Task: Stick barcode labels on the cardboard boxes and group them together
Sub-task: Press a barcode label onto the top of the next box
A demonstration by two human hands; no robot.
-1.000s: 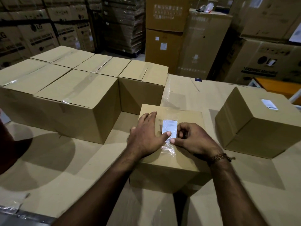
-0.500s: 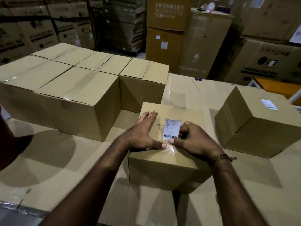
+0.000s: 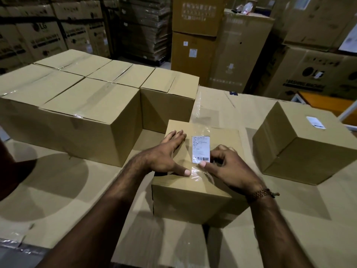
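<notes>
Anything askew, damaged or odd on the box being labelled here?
Only the clear tape over the barcode label on the small box: it looks wrinkled near the front edge, between both thumbs. The label itself sits roughly straight; no damage shows.

Your small box [image 3: 195, 192] sits right in front of you on the cardboard-covered table [image 3: 63, 192], with the barcode label [image 3: 201, 149] on its top. The grouped boxes [image 3: 81, 105] stand to its left and behind, touching one another. A labelled box [image 3: 307, 144] stands apart on the right.

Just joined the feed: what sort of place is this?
Probably a warehouse or stockroom: tall stacked appliance cartons behind, sealed plain boxes grouped on the cardboard-covered worktop, and a barcode label going on.
</notes>
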